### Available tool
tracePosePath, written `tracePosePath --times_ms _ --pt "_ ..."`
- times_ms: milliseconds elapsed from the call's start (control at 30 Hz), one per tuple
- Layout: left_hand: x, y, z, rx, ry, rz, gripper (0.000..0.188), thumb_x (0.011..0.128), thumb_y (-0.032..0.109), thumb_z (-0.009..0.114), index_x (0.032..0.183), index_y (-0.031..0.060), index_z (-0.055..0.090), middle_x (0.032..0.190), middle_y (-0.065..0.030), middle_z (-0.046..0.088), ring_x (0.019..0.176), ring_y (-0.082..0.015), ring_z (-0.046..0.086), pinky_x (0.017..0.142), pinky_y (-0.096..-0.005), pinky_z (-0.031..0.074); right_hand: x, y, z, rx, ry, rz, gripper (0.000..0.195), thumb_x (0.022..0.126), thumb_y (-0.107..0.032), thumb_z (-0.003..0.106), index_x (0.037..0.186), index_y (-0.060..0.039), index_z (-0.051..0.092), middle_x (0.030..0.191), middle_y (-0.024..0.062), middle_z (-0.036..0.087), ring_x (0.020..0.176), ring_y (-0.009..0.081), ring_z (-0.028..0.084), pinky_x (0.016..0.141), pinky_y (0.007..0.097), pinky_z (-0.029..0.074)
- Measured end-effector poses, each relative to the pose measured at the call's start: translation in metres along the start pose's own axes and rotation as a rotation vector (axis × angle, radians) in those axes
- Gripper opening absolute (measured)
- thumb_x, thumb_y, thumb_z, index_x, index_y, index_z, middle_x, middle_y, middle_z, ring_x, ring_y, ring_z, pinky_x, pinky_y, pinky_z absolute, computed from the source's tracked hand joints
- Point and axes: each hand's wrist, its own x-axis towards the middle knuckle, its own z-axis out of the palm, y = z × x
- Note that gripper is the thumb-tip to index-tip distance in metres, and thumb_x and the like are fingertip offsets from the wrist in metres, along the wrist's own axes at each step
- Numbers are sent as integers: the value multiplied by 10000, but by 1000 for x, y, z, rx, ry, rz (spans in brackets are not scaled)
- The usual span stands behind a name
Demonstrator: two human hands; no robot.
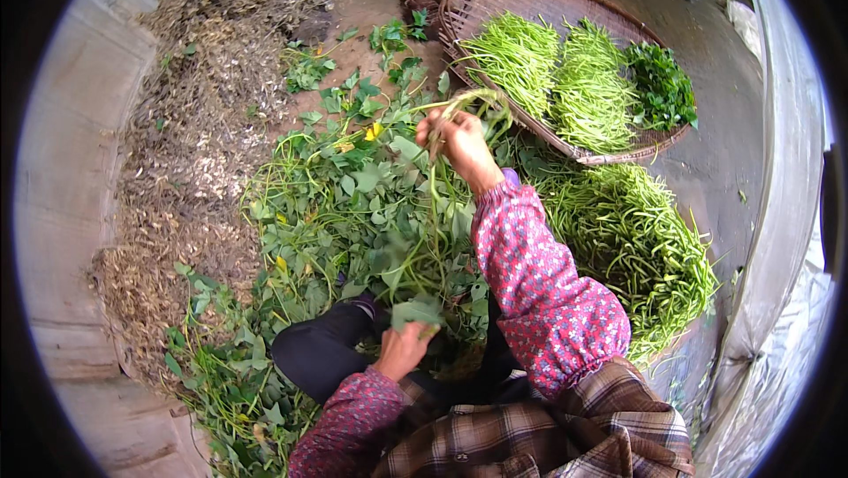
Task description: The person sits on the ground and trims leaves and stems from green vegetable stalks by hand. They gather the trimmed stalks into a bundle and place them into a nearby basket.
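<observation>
My right hand, in a flowered sleeve cover, is raised over the pile of leafy vines. It grips a bent green vine, part of which loops out over the fingers toward the basket while another part hangs down. Low in front of my lap, my left hand has its fingers closed at a green leaf, slightly blurred. Whether that leaf belongs to the same vine cannot be made out. Vines and leaves lie between and around my legs.
At the upper right, a round woven bamboo tray holds bundles of pale stems and dark leaves. A heap of green stems lies beside my right arm. Dried plant litter runs along the left wall. Plastic sheeting hangs right.
</observation>
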Motion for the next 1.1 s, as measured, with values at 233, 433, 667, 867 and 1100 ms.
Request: tracePosePath --times_ms 233,433,667,867,1100 --pt "38 -2 -138 -253 593 -192 293 905 255 516 935 8 670 790 -71 663 694 -108 567 673 -264 458 -64 17 48 -737 -727 -194 174 864 -93 539 991 22 571 809 89 643 739 150 591 696 297 470" --pt "98 3 -150 -693 373 81 342 882 306 575 1056 12 602 564 111 352 463 -1 292 404 -187 202 -87 45 62 -922 -998 -166 172 782 -38 546 938 31 573 760 226 590 733 365 599 640 395 473" --pt "130 -42 -100 -926 587 19 204 853 199 626 923 8 646 601 80 481 480 -5 356 427 -178 257 -49 10 42 -933 -708 -110 353 842 -227 586 1074 39 587 969 174 642 866 241 618 773 336 477" --pt "141 5 -71 -665 489 154 181 785 52 659 925 -61 641 779 -95 666 673 -81 557 601 -248 459 -21 9 75 -837 -228 25 281 887 -189 563 952 85 560 755 93 627 664 118 594 598 256 512" --pt "131 -16 -143 -728 644 97 272 904 252 531 796 36 656 598 -4 572 454 -53 403 441 -250 374 -21 6 66 -537 -224 28 202 916 -139 501 909 55 553 702 90 613 573 126 601 490 241 517"
